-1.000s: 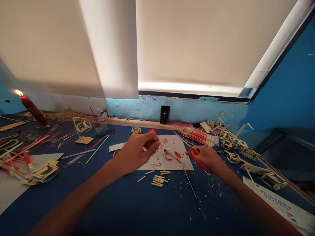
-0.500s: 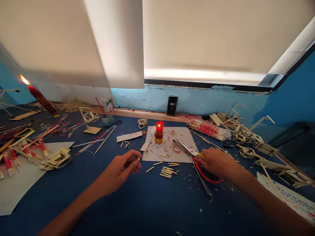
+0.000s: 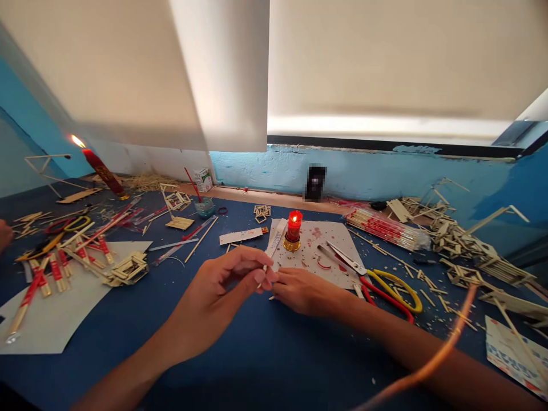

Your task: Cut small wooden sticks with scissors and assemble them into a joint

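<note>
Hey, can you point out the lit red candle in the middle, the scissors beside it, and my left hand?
Red candle [image 3: 294, 229]: head view, on the body below the flame.
Scissors [image 3: 417, 298]: head view, on the yellow handle loop.
Left hand [image 3: 222, 284]: head view, on the back of the hand.

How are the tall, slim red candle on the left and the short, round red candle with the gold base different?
The tall candle is longer; the short candle is stubby. The tall candle has a big, slanting flame; the short candle's is small. The tall candle is on the blue table; the short candle is on white paper. Both are red and lit.
</note>
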